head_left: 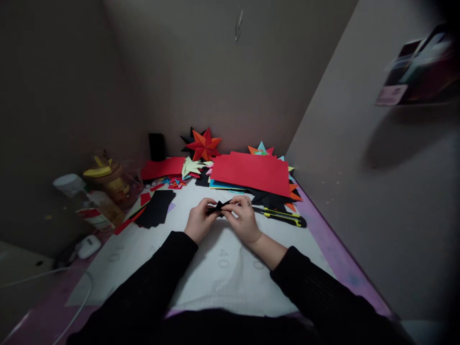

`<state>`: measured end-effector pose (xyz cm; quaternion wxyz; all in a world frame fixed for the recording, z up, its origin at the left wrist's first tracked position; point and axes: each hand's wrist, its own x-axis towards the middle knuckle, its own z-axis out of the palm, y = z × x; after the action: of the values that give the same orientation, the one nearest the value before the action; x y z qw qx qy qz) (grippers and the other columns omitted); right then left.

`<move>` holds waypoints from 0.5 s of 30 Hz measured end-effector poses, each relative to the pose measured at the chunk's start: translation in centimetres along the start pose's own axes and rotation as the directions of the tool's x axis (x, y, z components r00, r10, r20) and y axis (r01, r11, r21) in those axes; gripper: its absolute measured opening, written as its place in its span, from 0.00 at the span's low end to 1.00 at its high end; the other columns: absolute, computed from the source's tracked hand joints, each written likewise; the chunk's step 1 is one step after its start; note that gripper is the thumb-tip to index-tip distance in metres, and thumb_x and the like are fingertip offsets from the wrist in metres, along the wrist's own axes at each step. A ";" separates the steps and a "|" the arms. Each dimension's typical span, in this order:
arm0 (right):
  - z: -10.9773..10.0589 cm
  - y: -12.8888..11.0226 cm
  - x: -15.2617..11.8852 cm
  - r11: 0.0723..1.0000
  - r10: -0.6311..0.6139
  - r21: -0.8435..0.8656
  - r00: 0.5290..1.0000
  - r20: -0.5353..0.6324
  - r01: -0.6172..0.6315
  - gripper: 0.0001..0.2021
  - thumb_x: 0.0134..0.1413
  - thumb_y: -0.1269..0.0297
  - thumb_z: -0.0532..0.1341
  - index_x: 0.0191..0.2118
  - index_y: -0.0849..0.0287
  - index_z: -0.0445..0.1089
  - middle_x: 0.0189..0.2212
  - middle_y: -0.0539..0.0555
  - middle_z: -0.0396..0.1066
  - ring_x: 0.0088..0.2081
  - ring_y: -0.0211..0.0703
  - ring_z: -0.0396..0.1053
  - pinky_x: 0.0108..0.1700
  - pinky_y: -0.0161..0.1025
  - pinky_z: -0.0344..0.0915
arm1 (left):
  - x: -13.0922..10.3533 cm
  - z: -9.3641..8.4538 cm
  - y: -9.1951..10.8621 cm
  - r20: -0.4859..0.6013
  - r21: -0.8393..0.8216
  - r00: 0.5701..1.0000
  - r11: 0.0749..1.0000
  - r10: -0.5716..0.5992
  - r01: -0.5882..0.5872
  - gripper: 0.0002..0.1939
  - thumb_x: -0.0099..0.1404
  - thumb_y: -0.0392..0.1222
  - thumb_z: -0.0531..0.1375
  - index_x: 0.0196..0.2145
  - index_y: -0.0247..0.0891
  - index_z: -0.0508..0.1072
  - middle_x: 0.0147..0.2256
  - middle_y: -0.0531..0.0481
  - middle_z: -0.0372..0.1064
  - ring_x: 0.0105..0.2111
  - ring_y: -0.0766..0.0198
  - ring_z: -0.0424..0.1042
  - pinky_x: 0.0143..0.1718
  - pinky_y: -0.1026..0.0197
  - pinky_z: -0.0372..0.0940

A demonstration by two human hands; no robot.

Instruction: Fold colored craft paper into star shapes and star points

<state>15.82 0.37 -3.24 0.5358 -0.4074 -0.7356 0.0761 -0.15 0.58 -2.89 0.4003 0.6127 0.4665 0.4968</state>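
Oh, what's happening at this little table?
A person in black sleeves is pinching a small black folded piece, apparently paper, between the fingertips of the left hand and right hand, above a white sheet with printed numbers. Beyond the hands lie a large red paper sheet and, against the wall, a pointed red-and-orange paper star. Flat black paper pieces lie to the left.

Arms converge forward, left fingers and right fingers pinching just beside each other.

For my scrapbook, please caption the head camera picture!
Left hand and right hand hold a small black piece before a red-orange star.
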 end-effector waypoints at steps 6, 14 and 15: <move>0.3 0.2 0.4 0.995 0.101 -0.008 0.994 0.051 -0.101 0.05 0.53 0.67 0.60 0.30 0.54 0.73 0.34 0.54 0.63 0.41 0.47 0.61 0.46 0.47 0.59 | -0.1 -0.1 -0.2 -0.019 0.125 0.997 0.990 0.075 -0.072 0.08 0.56 0.38 0.62 0.35 0.42 0.71 0.32 0.50 0.72 0.33 0.61 0.72 0.35 0.63 0.62; 0.6 1.1 0.4 0.939 0.319 0.097 0.942 0.106 -0.329 0.06 0.50 0.66 0.60 0.26 0.56 0.73 0.34 0.54 0.63 0.41 0.47 0.62 0.46 0.45 0.59 | 0.0 -0.3 -0.2 -0.033 0.283 0.994 0.955 0.104 -0.091 0.10 0.52 0.33 0.62 0.33 0.45 0.73 0.29 0.51 0.71 0.31 0.58 0.69 0.38 0.62 0.58; 0.7 1.3 0.4 0.920 0.359 0.123 0.925 0.123 -0.373 0.05 0.49 0.65 0.61 0.25 0.56 0.73 0.34 0.54 0.63 0.40 0.47 0.63 0.46 0.45 0.59 | 0.0 -0.3 -0.3 -0.024 0.293 0.993 0.950 0.116 -0.104 0.11 0.52 0.32 0.62 0.33 0.45 0.73 0.29 0.50 0.71 0.31 0.58 0.69 0.39 0.62 0.58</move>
<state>15.87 1.72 -3.95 0.5035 -0.4938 -0.6644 0.2474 -0.47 0.69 -3.11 0.2677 0.6797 0.5077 0.4567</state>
